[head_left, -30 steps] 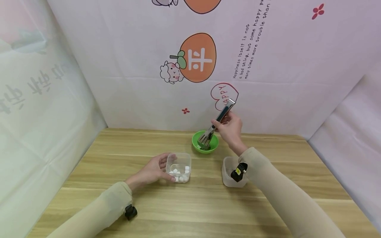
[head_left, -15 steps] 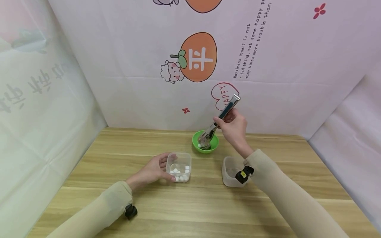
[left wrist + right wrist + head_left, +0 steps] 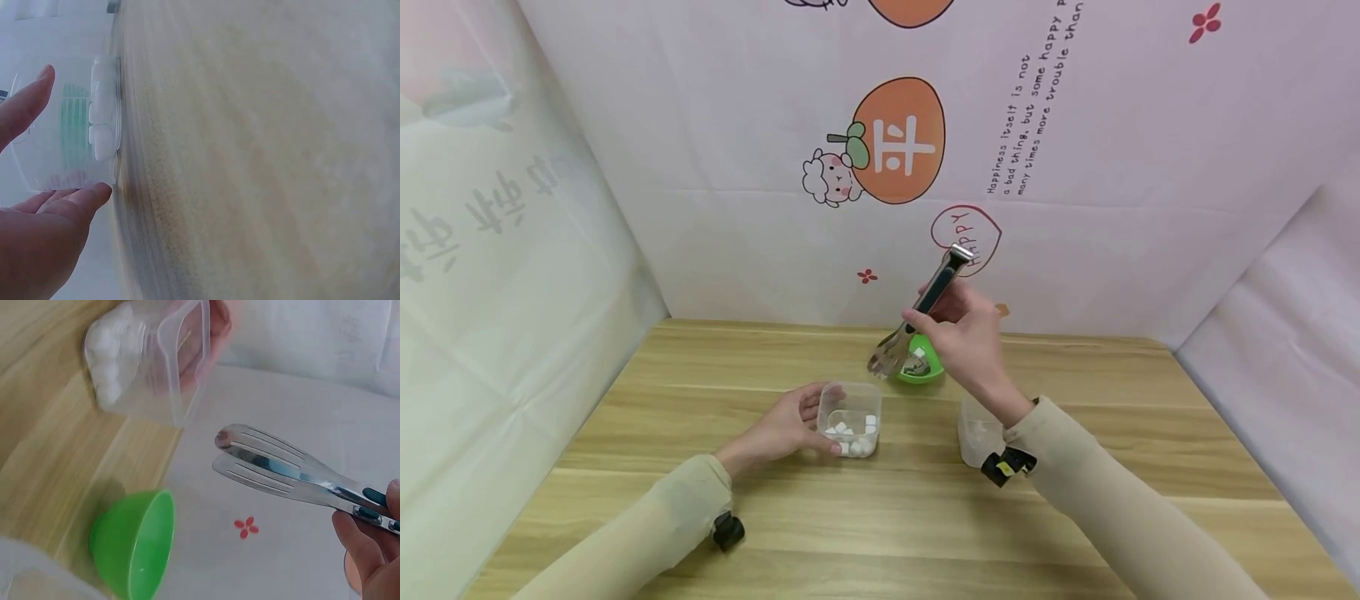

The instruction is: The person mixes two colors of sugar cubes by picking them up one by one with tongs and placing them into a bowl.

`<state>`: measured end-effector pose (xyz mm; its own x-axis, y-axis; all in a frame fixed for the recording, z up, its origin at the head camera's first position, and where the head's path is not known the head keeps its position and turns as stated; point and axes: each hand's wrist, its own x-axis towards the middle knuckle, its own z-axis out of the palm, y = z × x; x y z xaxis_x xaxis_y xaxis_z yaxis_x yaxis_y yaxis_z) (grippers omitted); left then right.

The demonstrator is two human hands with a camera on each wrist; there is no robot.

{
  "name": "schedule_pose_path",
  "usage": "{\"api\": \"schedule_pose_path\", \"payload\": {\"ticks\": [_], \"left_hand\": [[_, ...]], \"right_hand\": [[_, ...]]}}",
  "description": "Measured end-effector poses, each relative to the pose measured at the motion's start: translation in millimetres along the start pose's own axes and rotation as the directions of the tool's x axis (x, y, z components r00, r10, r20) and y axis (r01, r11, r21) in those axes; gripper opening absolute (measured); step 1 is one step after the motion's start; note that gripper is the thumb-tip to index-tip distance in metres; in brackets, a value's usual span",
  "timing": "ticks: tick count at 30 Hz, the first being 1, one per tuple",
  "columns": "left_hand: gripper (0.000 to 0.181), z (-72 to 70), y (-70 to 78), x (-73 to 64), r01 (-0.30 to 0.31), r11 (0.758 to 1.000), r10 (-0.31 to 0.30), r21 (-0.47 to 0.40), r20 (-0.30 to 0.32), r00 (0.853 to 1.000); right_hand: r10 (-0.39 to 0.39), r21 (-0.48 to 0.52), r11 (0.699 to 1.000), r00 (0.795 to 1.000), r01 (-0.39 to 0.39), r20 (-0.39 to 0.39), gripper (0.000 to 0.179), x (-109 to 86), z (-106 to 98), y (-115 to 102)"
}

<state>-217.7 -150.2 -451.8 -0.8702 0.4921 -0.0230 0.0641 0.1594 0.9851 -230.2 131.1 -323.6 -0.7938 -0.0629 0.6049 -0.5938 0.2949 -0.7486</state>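
My left hand (image 3: 775, 432) grips a clear plastic container (image 3: 852, 398) from its left side, thumb at the front and fingers behind. Several white cubes (image 3: 858, 448) lie on the container's bottom. With fingers and thumb, my right hand (image 3: 973, 340) holds metal tongs (image 3: 312, 483) by their dark grips. The tongs slant down leftward, their slotted ends between the bowl and the container, raised off the table. In the right wrist view the two ends stand slightly apart with nothing between them. A green bowl (image 3: 119, 540) sits behind, partly hidden by the tongs; a white cube (image 3: 919, 353) shows inside.
A second translucent container (image 3: 976, 437) stands to the right, partly hidden under my right wrist. The wooden table (image 3: 850, 533) ends at a printed cloth backdrop (image 3: 737, 250), with cloth walls at both sides.
The tongs have come up out of the green bowl and moved left toward the container of cubes, along with my right hand. My left hand and its container stay in place.
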Motion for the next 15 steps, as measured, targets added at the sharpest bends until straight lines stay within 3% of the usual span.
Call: {"api": "schedule_pose_path", "payload": {"ticks": [9,15], "left_hand": [[0.101,-1.5,-0.1,0.4,0.017,1.000,-0.017,-0.018,0.005,1.000],[0.098,-1.9,-0.2,-0.2,0.017,1.000,-0.016,-0.017,0.016,1.000]], "right_hand": [[-0.065,0.041,0.997,0.994,0.061,0.092,0.024,-14.3,25.6,-11.3],[-0.039,0.056,0.998,0.986,0.030,0.161,0.024,-22.3,40.6,-5.5]]}}
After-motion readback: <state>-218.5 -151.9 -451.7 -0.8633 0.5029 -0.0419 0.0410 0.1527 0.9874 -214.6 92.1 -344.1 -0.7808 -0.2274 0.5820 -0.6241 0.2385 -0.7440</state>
